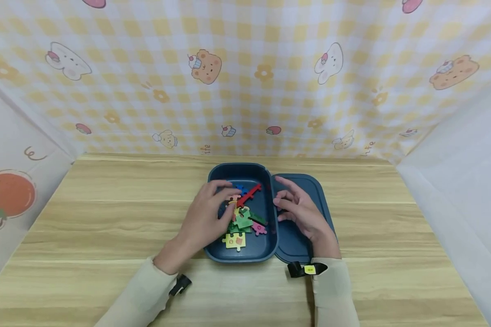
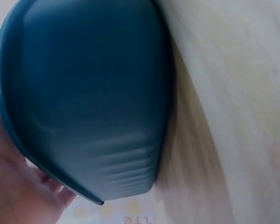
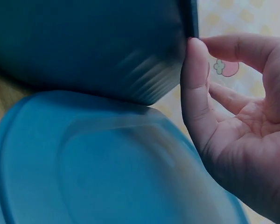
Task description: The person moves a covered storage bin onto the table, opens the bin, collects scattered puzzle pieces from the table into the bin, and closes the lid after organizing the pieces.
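Note:
A dark blue plastic box (image 1: pixel 245 260) holds a loose heap of puzzle pieces. Among them are a yellow piece (image 1: pixel 235 240), green pieces (image 1: pixel 243 220), a pink piece (image 1: pixel 259 228) and a long red piece (image 1: pixel 249 195). My left hand (image 1: pixel 206 213) reaches over the box's left wall, thumb and fingers bent down at the heap. Whether it pinches a piece I cannot tell. At the right rim is my right hand (image 1: pixel 304 213), its fingers loosely bent and spread, with fingertips right at the box wall. The right wrist view shows its thumb (image 3: pixel 196 79) against that rim.
The matching blue lid (image 1: pixel 292 245) lies flat on the wooden table (image 1: pixel 106 227), close against the box's right side and partly under my right hand. Behind the table hangs a yellow checked cloth (image 1: pixel 245 104). White cloth (image 1: pixel 466 195) stands at the right side.

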`<move>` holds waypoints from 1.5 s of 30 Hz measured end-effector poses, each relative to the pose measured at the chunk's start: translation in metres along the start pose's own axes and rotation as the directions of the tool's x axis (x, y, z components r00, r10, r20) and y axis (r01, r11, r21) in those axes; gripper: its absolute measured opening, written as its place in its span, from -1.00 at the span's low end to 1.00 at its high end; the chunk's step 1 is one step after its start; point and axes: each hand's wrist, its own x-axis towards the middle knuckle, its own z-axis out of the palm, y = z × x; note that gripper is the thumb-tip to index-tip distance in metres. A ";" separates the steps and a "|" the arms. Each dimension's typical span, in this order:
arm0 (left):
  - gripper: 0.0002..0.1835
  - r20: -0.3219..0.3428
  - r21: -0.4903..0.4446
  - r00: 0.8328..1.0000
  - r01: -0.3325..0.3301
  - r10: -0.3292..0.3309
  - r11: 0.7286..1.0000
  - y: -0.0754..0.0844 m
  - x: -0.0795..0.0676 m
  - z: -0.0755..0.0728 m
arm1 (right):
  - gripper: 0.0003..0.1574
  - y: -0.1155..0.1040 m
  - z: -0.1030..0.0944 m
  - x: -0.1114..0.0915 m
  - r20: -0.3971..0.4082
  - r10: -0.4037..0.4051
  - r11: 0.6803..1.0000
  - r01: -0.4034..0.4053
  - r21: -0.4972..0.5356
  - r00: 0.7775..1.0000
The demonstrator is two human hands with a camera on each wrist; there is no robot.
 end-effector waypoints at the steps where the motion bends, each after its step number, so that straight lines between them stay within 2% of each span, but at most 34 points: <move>1: -0.62 -0.027 -0.020 0.999 0.026 -0.026 0.999 -0.001 0.000 -0.001 | -0.13 -0.001 -0.001 -0.001 -0.008 0.000 1.000 0.000 -0.007 1.000; 4: -0.50 -0.074 -0.065 0.991 0.108 -0.113 0.992 -0.004 0.000 -0.003 | -0.13 -0.005 -0.003 -0.005 -0.021 -0.004 0.999 0.004 -0.035 1.000; 8: -0.33 -0.072 -0.089 0.970 0.226 -0.233 0.970 -0.008 -0.001 -0.007 | -0.13 -0.009 -0.006 -0.009 -0.027 -0.016 0.996 0.014 -0.085 0.999; 10: -0.26 -0.027 -0.110 0.956 0.289 -0.294 0.951 -0.011 -0.003 -0.010 | -0.13 -0.010 -0.008 -0.012 -0.034 -0.014 0.994 0.010 -0.108 0.999; 14: -0.23 0.115 -0.180 0.916 0.400 -0.384 0.899 -0.020 -0.011 -0.014 | -0.18 -0.009 -0.012 -0.019 -0.067 -0.013 0.989 0.003 -0.148 0.998; 16: -0.29 0.180 -0.232 0.894 0.444 -0.411 0.865 -0.025 -0.014 -0.017 | -0.21 -0.010 -0.015 -0.023 -0.091 -0.024 0.984 0.007 -0.179 0.996; 18: -0.36 0.233 -0.300 0.871 0.487 -0.432 0.820 -0.028 -0.014 -0.021 | -0.25 -0.011 -0.018 -0.027 -0.122 -0.043 0.976 0.016 -0.217 0.992; 22: -0.40 0.333 -0.426 0.827 0.560 -0.452 0.710 -0.035 -0.012 -0.031 | -0.32 -0.017 -0.026 -0.037 -0.199 -0.077 0.946 0.009 -0.324 0.977; 26: -0.36 0.417 -0.502 0.790 0.612 -0.449 0.611 -0.040 -0.011 -0.036 | -0.37 -0.021 -0.035 -0.047 -0.293 -0.115 0.897 -0.028 -0.441 0.949; 29: -0.35 0.452 -0.527 0.771 0.637 -0.450 0.563 -0.042 -0.010 -0.038 | -0.38 -0.021 -0.042 -0.052 -0.372 -0.154 0.848 -0.070 -0.525 0.915; 34: -0.35 0.490 -0.554 0.754 0.657 -0.438 0.511 -0.044 -0.010 -0.039 | -0.43 -0.015 -0.053 -0.056 -0.510 -0.186 0.765 -0.202 -0.611 0.840; 37: -0.35 0.513 -0.567 0.746 0.666 -0.425 0.485 -0.045 -0.010 -0.040 | -0.46 -0.013 -0.057 -0.058 -0.562 -0.187 0.727 -0.271 -0.631 0.806; 40: -0.34 0.526 -0.572 0.741 0.671 -0.418 0.472 -0.045 -0.010 -0.041 | -0.45 -0.012 -0.060 -0.059 -0.578 -0.179 0.695 -0.314 -0.647 0.796; 43: -0.34 0.529 -0.571 0.741 0.671 -0.413 0.473 -0.045 -0.010 -0.042 | -0.44 -0.011 -0.062 -0.060 -0.582 -0.164 0.668 -0.345 -0.660 0.797; 45: -0.34 0.530 -0.573 0.742 0.670 -0.411 0.472 -0.045 -0.010 -0.043 | -0.43 -0.009 -0.063 -0.059 -0.581 -0.148 0.662 -0.356 -0.660 0.800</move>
